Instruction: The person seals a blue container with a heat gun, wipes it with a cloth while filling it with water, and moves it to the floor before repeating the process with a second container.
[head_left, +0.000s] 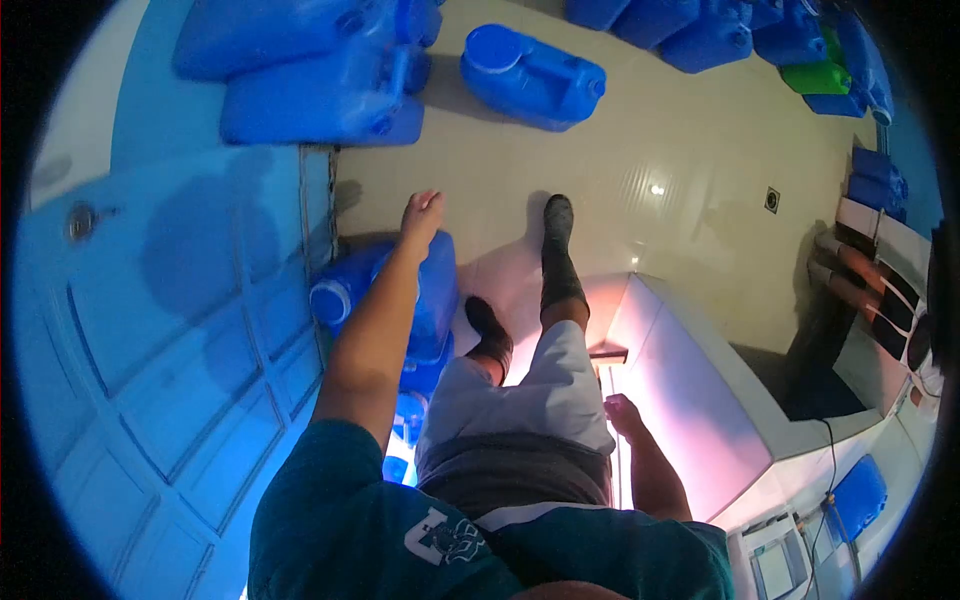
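My left hand is held out ahead of me over the floor, its fingers curled together; I cannot make out anything in it. Below and beside that forearm stand blue jugs, one with a round pale-rimmed cap. My right hand hangs low beside my grey shorts, near the white partition, its fingers curled and small in view, so what it may hold is unclear. A single blue jug lies on the tiled floor beyond my left hand, touching neither hand.
Large blue jugs lie stacked at the upper left, beside a blue door. More jugs line the upper right, with a green one. A low white partition runs at the right. Another person's legs show at far right.
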